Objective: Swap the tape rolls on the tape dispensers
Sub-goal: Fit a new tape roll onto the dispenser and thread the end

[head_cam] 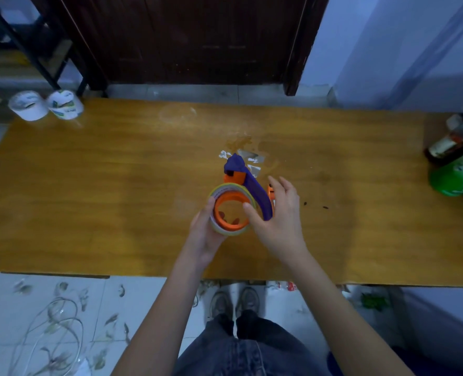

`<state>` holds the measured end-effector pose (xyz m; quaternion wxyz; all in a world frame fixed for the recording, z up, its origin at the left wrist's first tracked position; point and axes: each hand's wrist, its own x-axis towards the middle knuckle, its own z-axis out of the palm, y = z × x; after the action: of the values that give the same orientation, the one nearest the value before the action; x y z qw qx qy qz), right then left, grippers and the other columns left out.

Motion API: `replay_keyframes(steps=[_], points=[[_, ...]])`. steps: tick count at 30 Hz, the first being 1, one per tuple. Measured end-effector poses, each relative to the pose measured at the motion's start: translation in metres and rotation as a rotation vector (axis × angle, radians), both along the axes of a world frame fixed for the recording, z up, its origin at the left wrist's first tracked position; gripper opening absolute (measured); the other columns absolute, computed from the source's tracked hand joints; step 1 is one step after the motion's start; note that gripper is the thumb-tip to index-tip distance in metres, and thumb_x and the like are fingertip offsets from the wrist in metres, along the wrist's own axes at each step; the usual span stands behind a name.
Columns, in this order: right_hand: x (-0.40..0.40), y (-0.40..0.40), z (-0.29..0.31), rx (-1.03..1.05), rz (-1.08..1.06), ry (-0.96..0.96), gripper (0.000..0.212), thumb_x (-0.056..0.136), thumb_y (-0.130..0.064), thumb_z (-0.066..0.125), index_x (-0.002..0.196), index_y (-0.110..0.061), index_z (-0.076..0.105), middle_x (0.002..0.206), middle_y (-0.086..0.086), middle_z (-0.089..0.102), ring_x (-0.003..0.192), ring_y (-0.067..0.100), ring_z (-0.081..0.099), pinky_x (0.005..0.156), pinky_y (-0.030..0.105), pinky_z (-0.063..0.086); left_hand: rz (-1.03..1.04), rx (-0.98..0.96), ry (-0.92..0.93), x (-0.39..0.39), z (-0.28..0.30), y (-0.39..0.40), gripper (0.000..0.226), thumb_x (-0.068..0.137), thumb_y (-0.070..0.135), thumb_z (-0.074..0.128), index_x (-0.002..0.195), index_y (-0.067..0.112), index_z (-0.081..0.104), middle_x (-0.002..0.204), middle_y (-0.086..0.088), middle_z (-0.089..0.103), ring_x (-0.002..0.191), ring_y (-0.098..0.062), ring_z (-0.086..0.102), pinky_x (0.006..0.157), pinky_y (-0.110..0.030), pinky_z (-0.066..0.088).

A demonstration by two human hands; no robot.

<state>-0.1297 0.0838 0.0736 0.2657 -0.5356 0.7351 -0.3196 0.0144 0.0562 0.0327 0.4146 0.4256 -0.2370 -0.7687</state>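
Round tape roll (233, 188), left grip (206, 234) curled

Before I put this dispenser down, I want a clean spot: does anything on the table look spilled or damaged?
Yes. Just beyond the purple and orange tape dispenser, the wooden table shows a dark, wet-looking stain and torn white scraps stuck to it. A few dark specks lie to the right.

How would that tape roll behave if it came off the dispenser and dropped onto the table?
The tape roll is round with a smooth rim, so it would probably roll on the table if it landed on edge. It looks stiff, as the left hand grips it without denting it. Its glossy side may be slippery.
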Motion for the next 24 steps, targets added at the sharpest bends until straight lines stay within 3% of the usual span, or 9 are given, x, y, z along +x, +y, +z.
replay_keyframes(steps=[2, 5, 8, 12, 16, 21, 24], points=[[-0.012, -0.010, 0.006, 0.187, 0.020, -0.309, 0.089, 0.076, -0.050, 0.067, 0.147, -0.022, 0.022, 0.149, 0.004, 0.032, 0.136, 0.019, 0.034, 0.110, 0.041, 0.036, -0.006, -0.017, 0.002, 0.001, 0.003, 0.000, 0.044, 0.079, 0.043, 0.052, 0.110, 0.014, 0.064, 0.104, -0.006, 0.069, 0.100, -0.020, 0.063, 0.088, -0.038, 0.051], [-0.027, -0.023, 0.009, 0.445, 0.056, -0.577, 0.092, 0.070, -0.061, 0.065, 0.145, -0.027, 0.024, 0.140, 0.004, 0.044, 0.120, 0.021, 0.052, 0.092, 0.039, 0.052, -0.065, -0.066, -0.016, -0.001, 0.007, -0.001, 0.041, 0.081, 0.042, 0.049, 0.107, 0.015, 0.064, 0.099, -0.002, 0.072, 0.093, -0.016, 0.067, 0.084, -0.035, 0.053], [-0.031, -0.027, -0.002, 0.492, 0.152, -0.639, 0.069, 0.077, -0.053, 0.064, 0.135, -0.023, 0.042, 0.127, 0.003, 0.057, 0.106, 0.018, 0.062, 0.075, 0.031, 0.059, -0.105, -0.094, -0.040, -0.003, 0.009, -0.001, 0.040, 0.082, 0.040, 0.048, 0.110, 0.014, 0.062, 0.096, 0.000, 0.073, 0.090, -0.014, 0.069, 0.077, -0.030, 0.057], [-0.031, -0.022, -0.014, 0.464, 0.077, -0.758, 0.075, 0.071, -0.053, 0.070, 0.133, -0.022, 0.043, 0.124, 0.005, 0.059, 0.104, 0.018, 0.065, 0.083, 0.037, 0.057, -0.132, -0.093, -0.088, -0.006, 0.018, -0.002, 0.049, 0.079, 0.043, 0.052, 0.116, 0.012, 0.061, 0.098, -0.001, 0.072, 0.088, -0.012, 0.069, 0.074, -0.027, 0.057], [-0.032, -0.015, -0.015, 0.407, 0.023, -0.844, 0.053, 0.080, -0.040, 0.066, 0.124, -0.021, 0.045, 0.121, 0.005, 0.058, 0.098, 0.016, 0.065, 0.077, 0.034, 0.057, -0.161, -0.049, -0.244, -0.007, 0.025, -0.005, 0.055, 0.075, 0.053, 0.056, 0.116, 0.016, 0.062, 0.105, -0.005, 0.070, 0.097, -0.019, 0.066, 0.083, -0.035, 0.054], [-0.032, -0.016, -0.013, 0.391, 0.005, -0.769, 0.064, 0.080, -0.054, 0.057, 0.132, -0.020, 0.042, 0.121, 0.004, 0.058, 0.099, 0.013, 0.062, 0.066, 0.027, 0.056, -0.197, -0.079, -0.390, -0.007, 0.032, -0.010, 0.039, 0.088, 0.051, 0.051, 0.111, 0.022, 0.066, 0.106, -0.004, 0.072, 0.101, -0.020, 0.067, 0.090, -0.042, 0.054], [-0.036, -0.017, -0.014, 0.377, 0.000, -0.778, 0.062, 0.085, -0.055, 0.050, 0.134, -0.020, 0.042, 0.124, 0.005, 0.056, 0.106, 0.017, 0.060, 0.057, 0.027, 0.057, -0.177, -0.057, -0.335, -0.006, 0.036, -0.011, 0.039, 0.091, 0.047, 0.049, 0.112, 0.019, 0.066, 0.109, -0.008, 0.070, 0.098, -0.023, 0.066, 0.086, -0.044, 0.053]])
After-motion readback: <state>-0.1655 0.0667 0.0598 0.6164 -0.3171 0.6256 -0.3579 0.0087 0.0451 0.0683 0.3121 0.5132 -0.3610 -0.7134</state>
